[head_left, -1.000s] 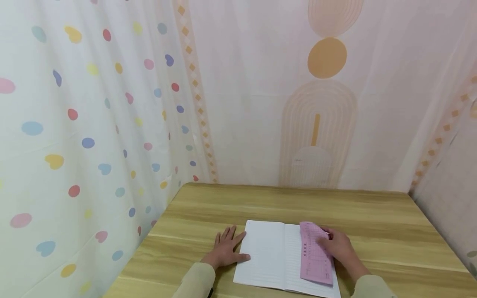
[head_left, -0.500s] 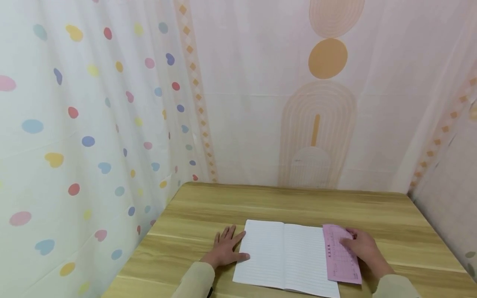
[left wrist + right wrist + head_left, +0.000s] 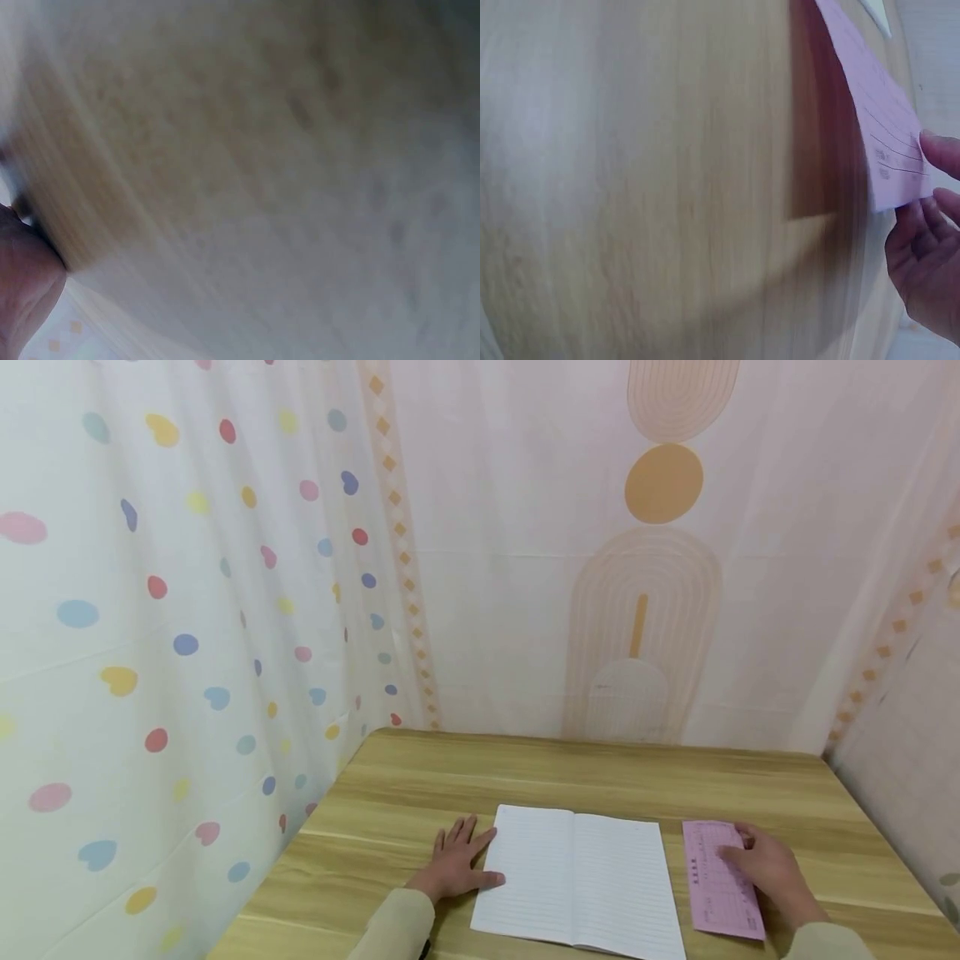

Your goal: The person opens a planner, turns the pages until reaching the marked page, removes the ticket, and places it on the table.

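An open notebook [image 3: 577, 881] with white lined pages lies flat on the wooden table. My left hand [image 3: 455, 864] rests at its left edge, fingers spread, thumb and index finger touching the page. To the right of the notebook, my right hand [image 3: 772, 868] pinches a pink printed paper slip [image 3: 720, 885] by its right side, thumb on top. In the right wrist view the pink slip [image 3: 889, 120] is tilted above the tabletop and casts a shadow; fingers of the right hand [image 3: 930, 240] curl beneath it. The left wrist view is blurred, showing only part of the left hand [image 3: 26, 285].
The wood-grain table [image 3: 600, 777] runs back to a curtain [image 3: 495, 568] with beige arch shapes. A white curtain [image 3: 180, 693] with coloured dots hangs along the left side. Another pale hanging cloth [image 3: 907, 760] stands at the right edge.
The right hand has carried the pink slip rightward, from over the notebook's right page to beside the notebook, uncovering that page. The left hand has stayed in place.
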The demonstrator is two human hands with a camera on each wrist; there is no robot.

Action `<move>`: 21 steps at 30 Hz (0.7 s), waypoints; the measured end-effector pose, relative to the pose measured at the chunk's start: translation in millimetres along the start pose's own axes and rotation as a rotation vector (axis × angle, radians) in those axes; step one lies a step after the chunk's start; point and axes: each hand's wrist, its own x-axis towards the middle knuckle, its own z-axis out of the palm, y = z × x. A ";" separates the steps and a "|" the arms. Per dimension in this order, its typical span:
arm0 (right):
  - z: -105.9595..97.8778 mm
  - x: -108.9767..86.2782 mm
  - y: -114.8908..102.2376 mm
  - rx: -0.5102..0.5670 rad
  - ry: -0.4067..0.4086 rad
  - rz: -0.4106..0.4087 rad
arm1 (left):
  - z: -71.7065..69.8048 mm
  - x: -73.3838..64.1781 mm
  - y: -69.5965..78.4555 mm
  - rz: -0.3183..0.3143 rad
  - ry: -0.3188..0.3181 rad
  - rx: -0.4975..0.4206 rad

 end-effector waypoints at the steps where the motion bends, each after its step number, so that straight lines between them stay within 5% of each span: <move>1: -1.3 -0.6 1.2 0.000 0.010 0.004 | 0.2 0.1 -0.4 0.002 -0.002 -0.003; 11: 0.9 -3.3 -5.7 -0.005 0.063 0.008 | 0.1 0.8 -3.7 0.003 0.009 -0.039; 21: 28.5 -4.4 -28.5 -0.077 0.080 -0.255 | -6.6 3.7 4.8 0.000 0.077 -0.103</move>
